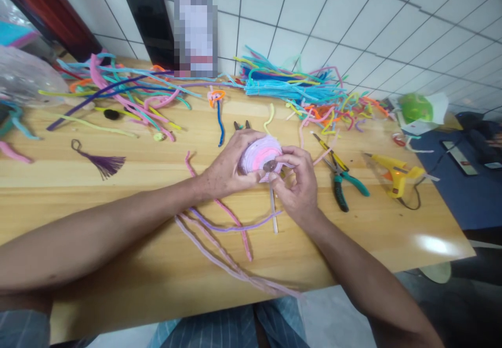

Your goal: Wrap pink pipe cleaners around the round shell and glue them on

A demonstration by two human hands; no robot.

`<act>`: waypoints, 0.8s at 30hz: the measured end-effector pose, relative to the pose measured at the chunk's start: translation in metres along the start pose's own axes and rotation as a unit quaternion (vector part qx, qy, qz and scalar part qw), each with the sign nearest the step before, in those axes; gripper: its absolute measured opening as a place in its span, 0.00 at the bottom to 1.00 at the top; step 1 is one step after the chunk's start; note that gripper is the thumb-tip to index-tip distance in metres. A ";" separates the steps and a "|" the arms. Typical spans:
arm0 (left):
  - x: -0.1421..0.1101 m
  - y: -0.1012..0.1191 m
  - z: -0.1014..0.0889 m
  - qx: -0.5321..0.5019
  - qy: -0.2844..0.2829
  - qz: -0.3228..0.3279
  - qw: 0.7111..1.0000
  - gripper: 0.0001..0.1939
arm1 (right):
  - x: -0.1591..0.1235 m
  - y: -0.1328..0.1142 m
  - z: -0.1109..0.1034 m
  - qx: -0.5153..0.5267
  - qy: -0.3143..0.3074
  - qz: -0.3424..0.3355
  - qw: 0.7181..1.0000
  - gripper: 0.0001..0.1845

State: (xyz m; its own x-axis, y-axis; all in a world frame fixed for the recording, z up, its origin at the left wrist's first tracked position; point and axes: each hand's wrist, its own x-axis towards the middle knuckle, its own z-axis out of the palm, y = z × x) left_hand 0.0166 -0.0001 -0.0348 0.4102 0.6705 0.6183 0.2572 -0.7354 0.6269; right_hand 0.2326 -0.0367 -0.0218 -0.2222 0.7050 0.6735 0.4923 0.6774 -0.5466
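left hand [231, 169]: fingers grip pink-and-lilac coil [254, 154] between desk [392, 233] front and rear edges. right hand [301, 185]: fingers pinch its right side.

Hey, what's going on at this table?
A person is working with both bare hands on a round pink-and-lilac piece. The left hand holds it around one side, while the fingertips of the right hand are by a small brownish spot on its face. Loose fuzzy strands lie nearby on the wooden table; pliers and a yellow glue gun lie off to the right.
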 end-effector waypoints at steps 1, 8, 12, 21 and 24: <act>0.000 0.000 0.000 0.001 -0.002 -0.002 1.000 0.34 | 0.000 0.000 0.000 -0.001 -0.002 0.000 1.000 0.20; 0.002 0.000 0.000 -0.006 -0.006 0.000 1.000 0.33 | 0.001 -0.003 -0.003 -0.007 -0.005 0.003 1.000 0.20; 0.001 0.000 0.000 -0.003 -0.005 -0.004 1.000 0.33 | 0.001 -0.003 -0.003 -0.009 -0.005 0.002 1.000 0.20; 0.001 0.001 0.000 0.001 -0.005 -0.016 1.000 0.34 | 0.000 -0.004 -0.003 -0.017 -0.004 0.002 1.000 0.19; 0.001 0.000 0.000 -0.007 -0.002 -0.011 1.000 0.34 | 0.000 -0.004 -0.003 -0.012 -0.003 0.007 1.000 0.19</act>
State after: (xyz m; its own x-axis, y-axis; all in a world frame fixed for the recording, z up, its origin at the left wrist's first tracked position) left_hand 0.0169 0.0004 -0.0340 0.4089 0.6857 0.6022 0.2531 -0.7192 0.6470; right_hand 0.2328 -0.0398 -0.0184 -0.2193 0.7158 0.6629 0.5155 0.6619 -0.5442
